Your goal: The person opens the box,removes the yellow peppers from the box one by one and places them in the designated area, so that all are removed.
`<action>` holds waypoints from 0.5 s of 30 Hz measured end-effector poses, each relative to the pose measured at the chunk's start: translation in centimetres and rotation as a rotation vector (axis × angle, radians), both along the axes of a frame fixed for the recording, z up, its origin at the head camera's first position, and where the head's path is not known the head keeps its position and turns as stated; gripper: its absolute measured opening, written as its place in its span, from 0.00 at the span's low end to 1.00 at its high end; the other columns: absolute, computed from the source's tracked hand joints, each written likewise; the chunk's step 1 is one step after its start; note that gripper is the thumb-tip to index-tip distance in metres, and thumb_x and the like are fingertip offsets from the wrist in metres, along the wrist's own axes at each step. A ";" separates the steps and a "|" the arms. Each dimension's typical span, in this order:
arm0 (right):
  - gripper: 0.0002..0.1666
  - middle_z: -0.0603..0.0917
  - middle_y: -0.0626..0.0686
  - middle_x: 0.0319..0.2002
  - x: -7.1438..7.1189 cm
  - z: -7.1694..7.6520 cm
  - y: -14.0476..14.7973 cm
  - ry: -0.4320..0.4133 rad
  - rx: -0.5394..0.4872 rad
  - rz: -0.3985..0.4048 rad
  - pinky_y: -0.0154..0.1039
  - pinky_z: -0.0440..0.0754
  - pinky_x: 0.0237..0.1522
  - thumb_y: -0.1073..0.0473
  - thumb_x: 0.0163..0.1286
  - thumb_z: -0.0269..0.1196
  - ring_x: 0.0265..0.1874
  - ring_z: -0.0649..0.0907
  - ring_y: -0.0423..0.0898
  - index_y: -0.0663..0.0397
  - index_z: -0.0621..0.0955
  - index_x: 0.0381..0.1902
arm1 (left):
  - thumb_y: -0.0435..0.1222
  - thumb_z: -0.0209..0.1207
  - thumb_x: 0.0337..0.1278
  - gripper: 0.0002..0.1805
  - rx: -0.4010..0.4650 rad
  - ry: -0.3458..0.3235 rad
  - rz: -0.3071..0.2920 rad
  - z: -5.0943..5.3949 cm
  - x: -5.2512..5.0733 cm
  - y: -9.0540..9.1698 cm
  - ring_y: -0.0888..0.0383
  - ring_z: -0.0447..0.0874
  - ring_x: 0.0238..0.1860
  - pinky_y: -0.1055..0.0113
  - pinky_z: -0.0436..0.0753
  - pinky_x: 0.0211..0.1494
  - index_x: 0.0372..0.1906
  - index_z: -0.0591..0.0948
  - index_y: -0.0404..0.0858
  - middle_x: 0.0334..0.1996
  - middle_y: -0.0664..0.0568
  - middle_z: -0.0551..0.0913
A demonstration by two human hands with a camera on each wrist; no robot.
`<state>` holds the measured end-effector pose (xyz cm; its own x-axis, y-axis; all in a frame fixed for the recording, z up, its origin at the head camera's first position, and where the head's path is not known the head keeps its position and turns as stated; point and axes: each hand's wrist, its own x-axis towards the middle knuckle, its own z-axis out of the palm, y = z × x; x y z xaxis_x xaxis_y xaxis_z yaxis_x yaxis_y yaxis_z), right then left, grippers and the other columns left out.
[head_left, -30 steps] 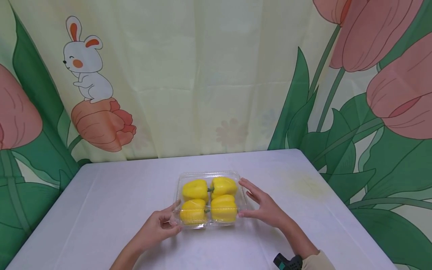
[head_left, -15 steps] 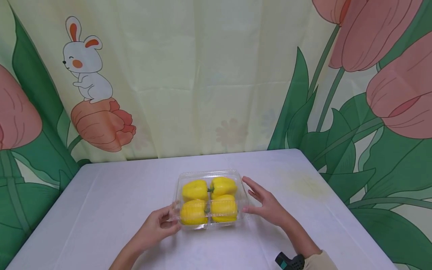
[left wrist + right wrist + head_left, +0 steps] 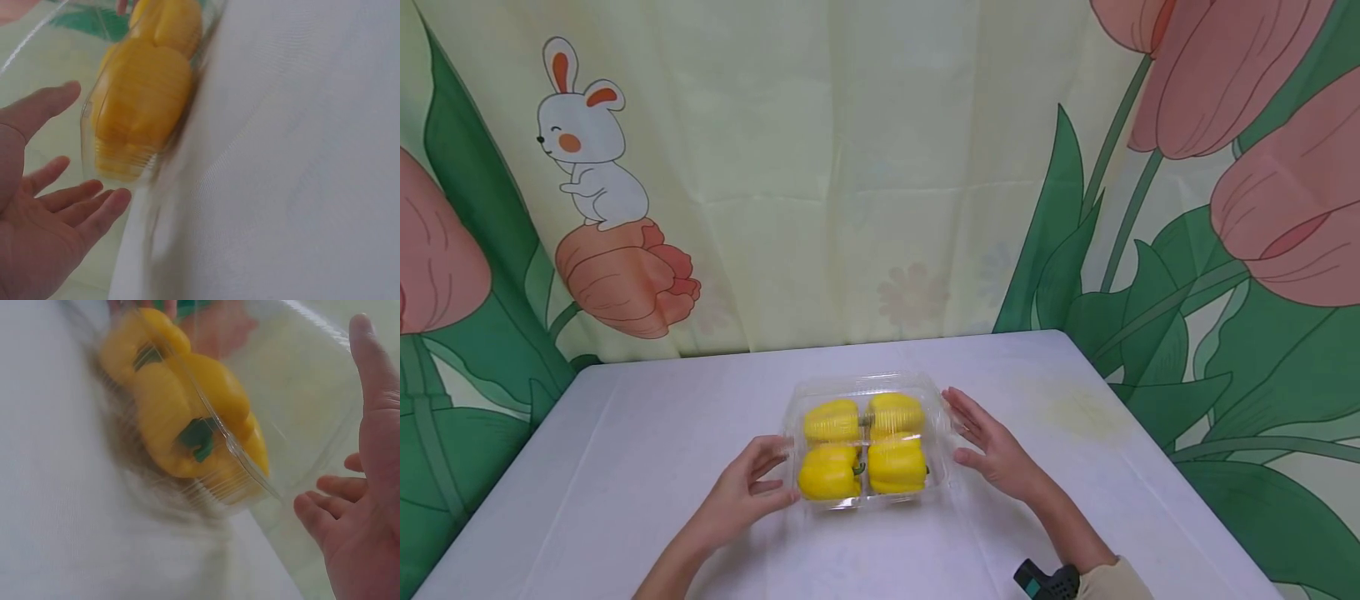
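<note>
Clear plastic is showing on my feed: a box (image 3: 883, 500) of four yellow peppers (image 3: 827, 472) is sitting on the table (image 3: 662, 467), directly between the hands. It is lying to the right of the left hand (image 3: 737, 500) and to the left of the right hand (image 3: 996, 454). Neither is gripping; both are staying loose-fingered beside its sides. I'm judging the left one nearer, its fingertips reaching the edge, though I'm not managing to confirm contact. No clear long axis is showing.
</note>
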<state>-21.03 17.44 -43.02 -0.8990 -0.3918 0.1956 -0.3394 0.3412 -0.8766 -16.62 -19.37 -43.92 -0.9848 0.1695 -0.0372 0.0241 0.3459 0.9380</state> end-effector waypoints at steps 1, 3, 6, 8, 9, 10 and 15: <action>0.50 0.56 0.59 0.76 0.0 0.0 0.0 0.005 0.000 0.003 0.50 0.68 0.65 0.49 0.65 0.65 0.73 0.61 0.59 0.55 0.52 0.76 | 0.39 0.74 0.44 0.39 -0.008 0.004 0.003 0.0 0.0 0.0 0.41 0.68 0.69 0.58 0.81 0.59 0.63 0.67 0.41 0.67 0.44 0.71; 0.51 0.56 0.60 0.76 0.0 0.0 0.0 0.012 -0.003 0.011 0.50 0.69 0.65 0.48 0.65 0.65 0.73 0.62 0.60 0.54 0.51 0.76 | 0.39 0.74 0.44 0.41 -0.019 0.010 0.003 0.0 -0.2 -0.1 0.41 0.68 0.69 0.56 0.81 0.59 0.65 0.66 0.42 0.67 0.44 0.69; 0.51 0.57 0.59 0.75 0.0 0.0 0.0 0.016 -0.016 0.020 0.48 0.69 0.65 0.48 0.64 0.65 0.72 0.63 0.59 0.51 0.52 0.76 | 0.41 0.74 0.43 0.44 -0.037 0.011 0.000 0.0 -0.3 -0.1 0.41 0.67 0.69 0.55 0.81 0.60 0.67 0.64 0.43 0.68 0.44 0.67; 0.51 0.58 0.59 0.75 0.1 0.1 -0.1 0.019 -0.015 0.017 0.47 0.70 0.65 0.49 0.63 0.66 0.72 0.64 0.59 0.48 0.53 0.76 | 0.41 0.74 0.43 0.45 -0.043 0.012 -0.002 0.0 -0.4 -0.2 0.41 0.67 0.69 0.54 0.81 0.60 0.68 0.63 0.43 0.69 0.44 0.66; 0.51 0.59 0.58 0.75 0.1 0.1 -0.1 0.020 -0.014 0.014 0.47 0.70 0.65 0.49 0.63 0.67 0.72 0.65 0.58 0.47 0.53 0.76 | 0.41 0.74 0.43 0.45 -0.050 0.015 -0.003 0.0 -0.5 -0.2 0.41 0.67 0.69 0.54 0.81 0.60 0.68 0.63 0.43 0.69 0.45 0.66; 0.50 0.60 0.57 0.75 0.2 0.1 -0.2 0.021 -0.012 0.009 0.47 0.70 0.65 0.49 0.63 0.67 0.71 0.66 0.58 0.47 0.54 0.76 | 0.41 0.74 0.43 0.45 -0.055 0.016 -0.004 0.0 -0.5 -0.2 0.41 0.67 0.69 0.54 0.81 0.60 0.68 0.63 0.44 0.70 0.45 0.65; 0.48 0.64 0.56 0.73 0.2 0.3 -0.4 0.024 0.002 -0.014 0.47 0.71 0.65 0.51 0.61 0.69 0.69 0.69 0.57 0.45 0.58 0.74 | 0.43 0.74 0.43 0.46 -0.089 0.019 -0.001 0.1 -0.7 -0.3 0.42 0.68 0.68 0.52 0.80 0.60 0.69 0.63 0.46 0.71 0.47 0.64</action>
<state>-20.81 17.08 -42.73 -0.8994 -0.3798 0.2167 -0.3558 0.3475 -0.8676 -17.33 -19.66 -43.78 -0.9853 0.1674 -0.0335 0.0420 0.4277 0.9030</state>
